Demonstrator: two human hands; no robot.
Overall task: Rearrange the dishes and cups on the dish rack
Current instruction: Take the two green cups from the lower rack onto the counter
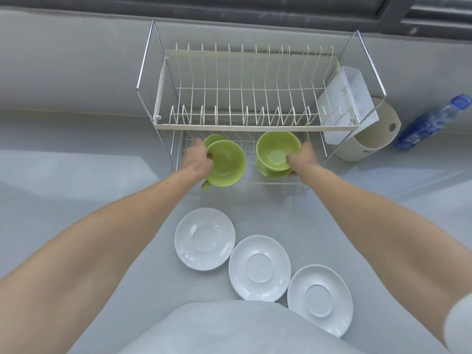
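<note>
Leftmost, at the front edge of the lower shelf of the dish rack (245, 127): left hand (198, 157), fingers curled round the rim of a green cup (226, 163). Cup tilted, mouth toward the camera, handle poking out low beside the wrist; resting or lifted, cannot tell. Just behind it, partly hidden, the edge of another green piece (214, 138), cup or saucer unclear. Above, upper shelf with rows of white wire prongs between chrome side frames. Further right on the lower shelf, second green cup (277, 149), mouth up, sitting on a small stack of green saucers (274, 173). Right hand (302, 157) gripping this cup at its right rim, thumb inside, other fingers down by the saucer edge. Nearer the body, on the grey counter (76, 175), three white plates face up in a diagonal row, just beside one another: left white saucer (204, 238), middle white saucer (259, 268), right white saucer (320, 300). At the rack's right end, a pale plastic cutlery holder (350, 98) hung on the side frame, a beige container (373, 139) just beside it, then a blue-capped bottle (431, 122) at far right.
</note>
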